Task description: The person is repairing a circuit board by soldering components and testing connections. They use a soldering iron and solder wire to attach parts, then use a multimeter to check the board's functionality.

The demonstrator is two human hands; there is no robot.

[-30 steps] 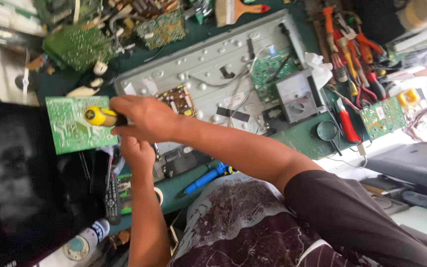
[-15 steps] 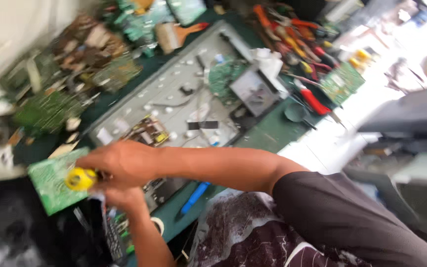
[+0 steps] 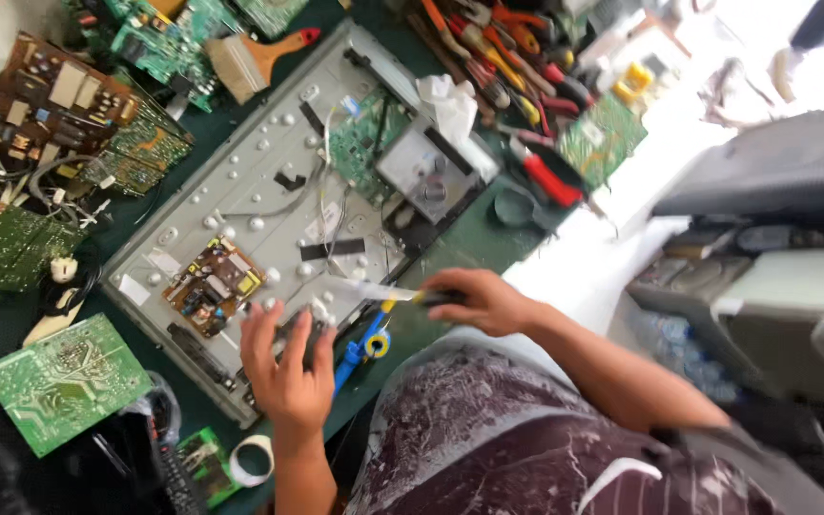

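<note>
My right hand (image 3: 484, 300) is closed around a screwdriver (image 3: 402, 296) with a yellow and black handle. Its blurred shaft points left over the near edge of a grey metal panel (image 3: 269, 191). My left hand (image 3: 283, 367) rests flat on that same edge with its fingers spread and holds nothing. Between the two hands lies a blue screwdriver (image 3: 355, 348) with a yellow ring. A small brown and yellow circuit board (image 3: 214, 281) sits on the panel just beyond my left hand. A loose green circuit board (image 3: 64, 381) lies at the lower left.
A green board (image 3: 364, 143) and a grey box-shaped meter (image 3: 426, 176) sit on the panel's far end. Several hand tools (image 3: 507, 57), red pliers (image 3: 545, 176) and a magnifier (image 3: 512, 205) lie at the upper right. A brush (image 3: 259, 57) and more boards (image 3: 59, 105) crowd the upper left.
My right hand has left the green board at the lower left and moved right to the panel's near edge with a screwdriver. My left hand now lies spread on the panel.
</note>
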